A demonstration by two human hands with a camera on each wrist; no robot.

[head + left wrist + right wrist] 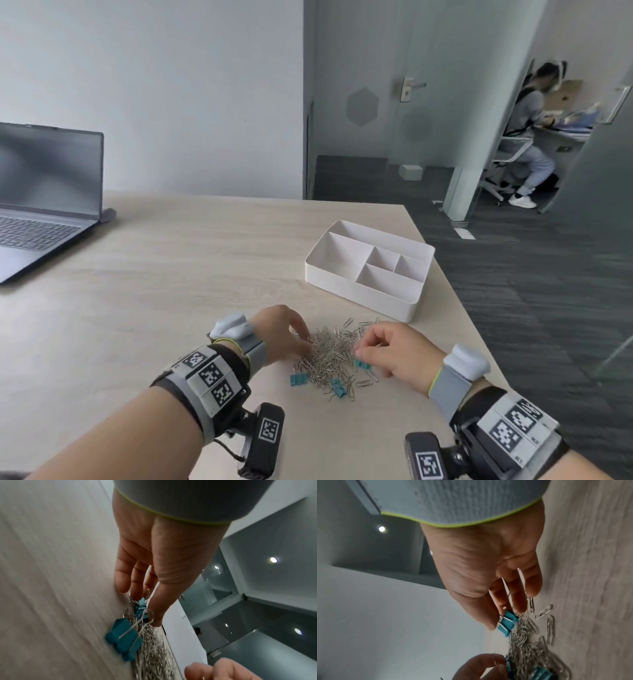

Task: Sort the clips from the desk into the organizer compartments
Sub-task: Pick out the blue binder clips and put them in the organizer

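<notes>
A heap of silver paper clips [330, 356] lies on the pale wood desk [171, 274], with teal binder clips [295, 379] mixed in at its near edge. My left hand [306, 344] reaches into the heap's left side and pinches a teal binder clip [141, 604] between thumb and fingers; another binder clip [123, 639] lies just in front of it. My right hand [358, 353] is at the heap's right side, thumb and forefinger pinching a teal binder clip [506, 622]. The white organizer [342, 291], with several empty compartments, stands just beyond the heap.
An open laptop [41, 205] sits at the desk's far left. The desk's angled right edge [462, 301] runs close to the organizer, with dark carpet below. A person [527, 137] sits at another desk behind a glass partition.
</notes>
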